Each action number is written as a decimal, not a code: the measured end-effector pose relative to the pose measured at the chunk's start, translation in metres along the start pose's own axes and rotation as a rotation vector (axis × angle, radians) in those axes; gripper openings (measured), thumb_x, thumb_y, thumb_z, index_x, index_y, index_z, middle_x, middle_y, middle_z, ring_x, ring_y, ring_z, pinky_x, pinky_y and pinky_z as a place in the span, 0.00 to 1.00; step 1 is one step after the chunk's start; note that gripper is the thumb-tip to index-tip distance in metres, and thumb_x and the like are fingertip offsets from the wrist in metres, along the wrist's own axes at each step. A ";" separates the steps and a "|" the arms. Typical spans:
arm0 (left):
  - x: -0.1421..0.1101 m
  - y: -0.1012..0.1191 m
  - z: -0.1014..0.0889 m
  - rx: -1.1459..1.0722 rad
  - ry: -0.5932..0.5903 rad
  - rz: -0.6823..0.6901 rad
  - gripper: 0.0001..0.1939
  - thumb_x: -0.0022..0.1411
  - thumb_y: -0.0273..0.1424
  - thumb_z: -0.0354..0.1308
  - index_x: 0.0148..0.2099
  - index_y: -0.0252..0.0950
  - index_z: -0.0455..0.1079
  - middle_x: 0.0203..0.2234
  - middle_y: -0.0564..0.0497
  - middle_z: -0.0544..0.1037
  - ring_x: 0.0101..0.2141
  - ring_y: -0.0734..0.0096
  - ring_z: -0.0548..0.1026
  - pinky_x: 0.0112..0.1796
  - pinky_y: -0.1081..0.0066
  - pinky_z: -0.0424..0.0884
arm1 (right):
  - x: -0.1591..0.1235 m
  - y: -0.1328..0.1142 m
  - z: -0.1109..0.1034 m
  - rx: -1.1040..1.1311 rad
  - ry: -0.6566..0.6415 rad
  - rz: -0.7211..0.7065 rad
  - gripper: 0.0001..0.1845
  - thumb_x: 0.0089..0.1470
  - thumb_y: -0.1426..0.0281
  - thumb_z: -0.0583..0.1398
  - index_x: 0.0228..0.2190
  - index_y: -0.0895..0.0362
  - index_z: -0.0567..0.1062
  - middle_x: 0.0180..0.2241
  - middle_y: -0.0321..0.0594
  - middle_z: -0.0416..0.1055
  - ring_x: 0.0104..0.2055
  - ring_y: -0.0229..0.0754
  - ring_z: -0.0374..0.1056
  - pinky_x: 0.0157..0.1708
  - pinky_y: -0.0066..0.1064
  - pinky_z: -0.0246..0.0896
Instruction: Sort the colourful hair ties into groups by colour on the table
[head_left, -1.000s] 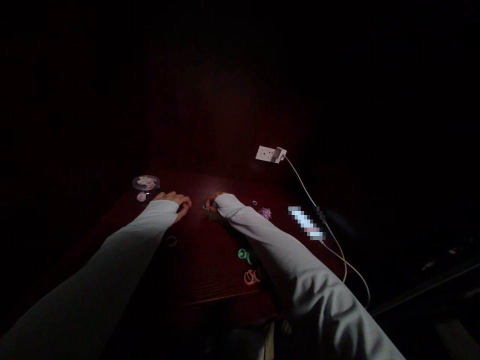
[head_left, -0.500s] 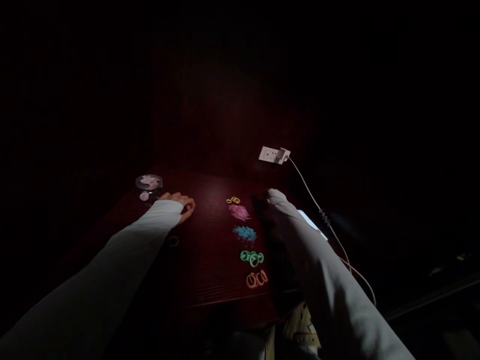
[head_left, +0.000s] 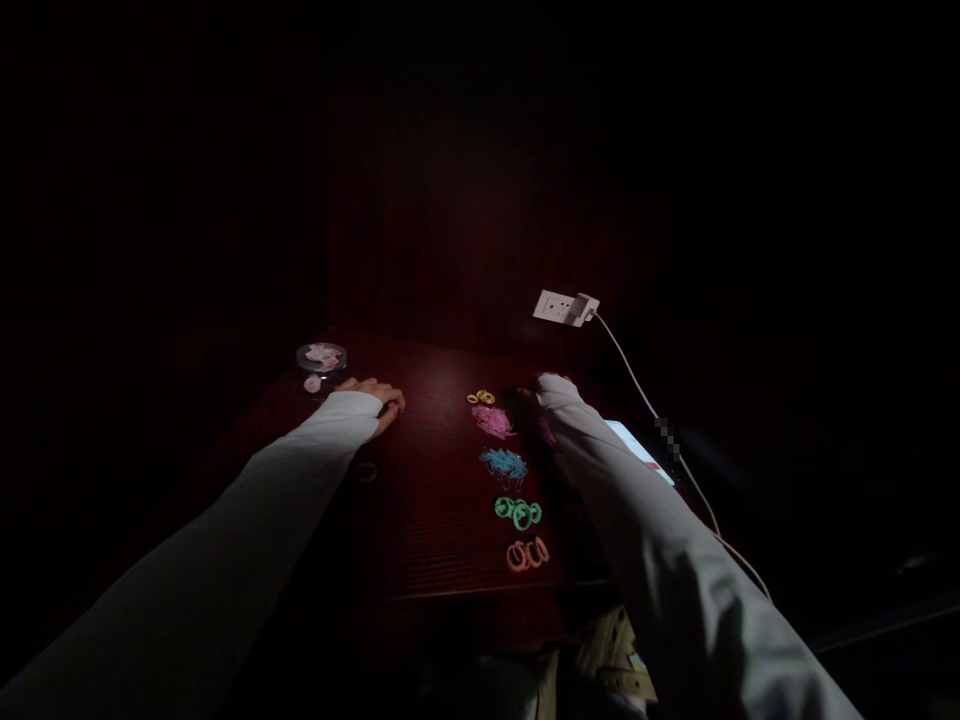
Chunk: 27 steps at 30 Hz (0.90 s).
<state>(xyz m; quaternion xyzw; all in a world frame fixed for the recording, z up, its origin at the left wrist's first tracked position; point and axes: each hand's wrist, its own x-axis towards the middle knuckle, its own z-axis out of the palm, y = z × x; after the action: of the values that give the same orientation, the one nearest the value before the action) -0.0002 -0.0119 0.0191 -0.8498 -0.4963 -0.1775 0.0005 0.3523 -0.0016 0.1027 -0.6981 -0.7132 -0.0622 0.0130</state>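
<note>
I find the scene very dark; only the middle of the red-brown table [head_left: 435, 530] reads clearly. My left hand [head_left: 379, 397] lies on the table top with its fingers curled loosely downward; whether anything is under them I cannot tell. A small dark ring [head_left: 366, 471] lies just beside that wrist. My right hand [head_left: 534, 398] is mostly hidden by its own white cuff, so I cannot tell its finger spread or hold.

The small elastic bands lie in a column of colour piles just left of the right arm: yellow bands [head_left: 481, 397] farthest, then pink bands [head_left: 493, 421], blue bands [head_left: 504, 464], green bands [head_left: 517, 512] and orange bands [head_left: 527, 553] nearest me.

In my judgement, any pick should be a fingertip pinch from above, one band at a time, with the sleeve lifted clear so it does not sweep the sorted piles. A lit phone [head_left: 637, 450] on its cable [head_left: 637, 385] lies right of the arm; a round clear box [head_left: 321, 357] stands beyond the left hand.
</note>
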 end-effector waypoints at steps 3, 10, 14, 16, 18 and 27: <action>0.001 0.000 -0.002 0.005 -0.017 -0.015 0.16 0.69 0.32 0.49 0.47 0.44 0.80 0.47 0.48 0.85 0.51 0.55 0.77 0.52 0.58 0.66 | -0.024 -0.045 -0.012 0.052 0.078 -0.136 0.15 0.68 0.61 0.60 0.45 0.54 0.85 0.48 0.49 0.82 0.50 0.49 0.75 0.48 0.34 0.63; -0.005 -0.011 0.010 0.004 0.084 -0.037 0.15 0.68 0.32 0.51 0.45 0.44 0.81 0.46 0.47 0.86 0.49 0.56 0.78 0.51 0.58 0.67 | -0.102 -0.178 0.021 0.123 0.115 -0.353 0.10 0.63 0.62 0.65 0.42 0.51 0.84 0.44 0.48 0.82 0.49 0.52 0.74 0.49 0.41 0.65; -0.009 -0.022 0.014 0.010 0.093 -0.029 0.15 0.68 0.34 0.52 0.45 0.43 0.81 0.44 0.47 0.86 0.47 0.57 0.79 0.50 0.59 0.68 | -0.123 -0.215 0.048 0.117 0.124 -0.359 0.13 0.68 0.61 0.61 0.50 0.50 0.80 0.50 0.44 0.79 0.53 0.48 0.71 0.50 0.38 0.66; -0.010 -0.025 0.013 -0.022 0.060 0.009 0.15 0.68 0.36 0.52 0.47 0.44 0.81 0.45 0.49 0.87 0.47 0.57 0.79 0.49 0.60 0.68 | -0.126 -0.222 0.055 0.103 0.114 -0.356 0.13 0.69 0.61 0.60 0.51 0.50 0.79 0.51 0.44 0.78 0.53 0.47 0.71 0.48 0.37 0.67; -0.010 -0.025 0.013 -0.030 0.087 -0.020 0.15 0.67 0.36 0.52 0.46 0.45 0.81 0.45 0.49 0.87 0.48 0.56 0.79 0.49 0.60 0.68 | -0.125 -0.225 0.059 0.087 0.115 -0.372 0.14 0.70 0.61 0.58 0.51 0.51 0.79 0.51 0.45 0.77 0.52 0.47 0.71 0.47 0.37 0.68; -0.017 -0.016 0.024 -0.065 0.144 -0.029 0.15 0.64 0.36 0.52 0.44 0.44 0.81 0.42 0.50 0.87 0.46 0.58 0.80 0.48 0.62 0.68 | -0.125 -0.222 0.064 0.077 0.125 -0.373 0.12 0.71 0.65 0.57 0.49 0.52 0.80 0.48 0.44 0.79 0.48 0.45 0.71 0.42 0.34 0.68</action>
<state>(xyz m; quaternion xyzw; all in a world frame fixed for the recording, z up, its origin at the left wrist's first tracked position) -0.0137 -0.0139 -0.0110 -0.8273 -0.5010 -0.2541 0.0060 0.1381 -0.1230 0.0107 -0.5476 -0.8298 -0.0794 0.0721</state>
